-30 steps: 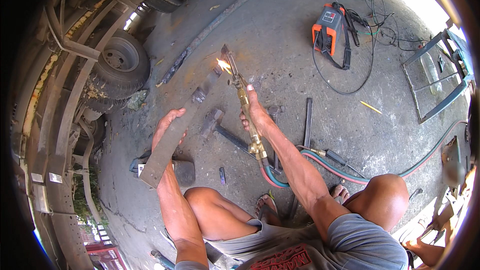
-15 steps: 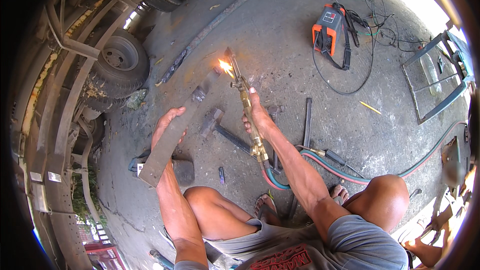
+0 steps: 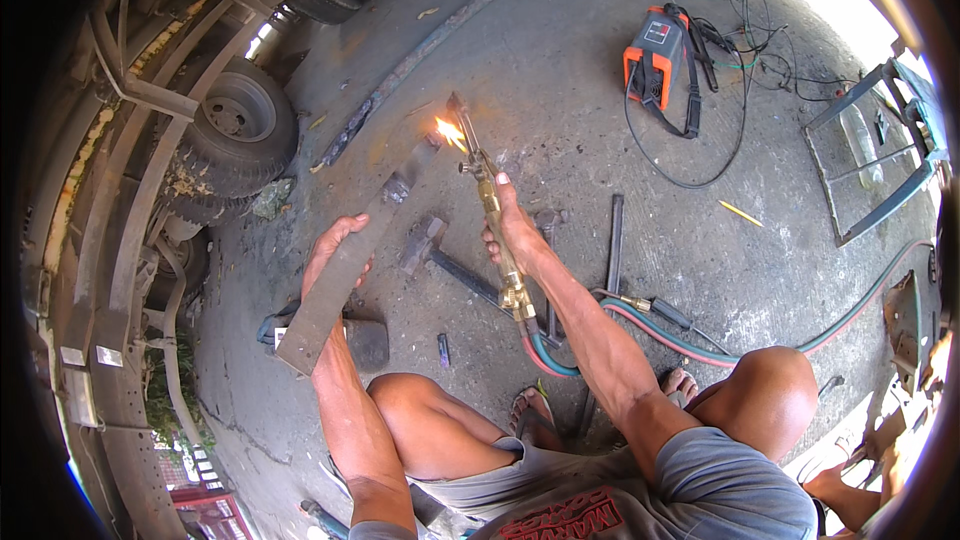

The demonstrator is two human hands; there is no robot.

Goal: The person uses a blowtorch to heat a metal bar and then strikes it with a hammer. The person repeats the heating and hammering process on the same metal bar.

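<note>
My left hand (image 3: 340,246) is closed around a long flat metal bar (image 3: 342,265), which slants up and to the right. The fingers of my right hand (image 3: 513,228) wrap round a brass cutting torch (image 3: 491,202). An orange flame (image 3: 450,132) burns between the torch head and the bar's far end. From the torch's lower end run a green and a red hose (image 3: 545,355). A sledgehammer (image 3: 424,244) lies on the ground between my hands, its handle passing behind the torch. Behind my right hand is a smaller hammer (image 3: 550,222), partly hidden.
An orange and grey welding machine (image 3: 656,58) with cables stands at the far right. A truck wheel (image 3: 238,112) and frame fill the left side. A metal rod (image 3: 615,245), a yellow pencil (image 3: 740,213) and a metal frame (image 3: 860,155) lie to the right. A lighter (image 3: 443,350) lies near my knee.
The flame flickers in a slightly different shape. Both hands, the bar and the torch stay nearly where they were.
</note>
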